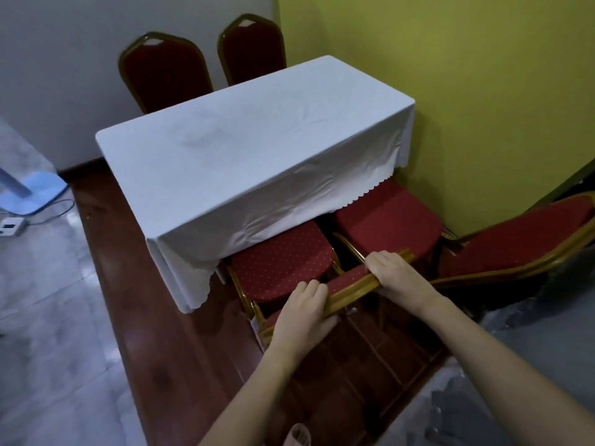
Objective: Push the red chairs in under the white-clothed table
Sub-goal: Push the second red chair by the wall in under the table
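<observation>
A white-clothed table [244, 146] stands against a yellow-green wall. Right below me is a red chair with a gold frame; its seat [283, 262] reaches partly under the cloth's near edge. My left hand [302, 313] and my right hand [396, 275] both grip the top rail of that chair's back [351, 286]. A second red chair [386, 217] sits beside it on the right, its seat partly under the cloth and its back [521, 246] leaning off to the right. Two more red chairs [167, 72] [252, 48] stand at the table's far side, only their backs showing.
The yellow-green wall [450, 75] closes the right side, a grey wall the back. A blue stand base [38, 191] with a cable and a white power box [11, 226] lie on the floor at left. Dark red wood flooring borders pale tiles.
</observation>
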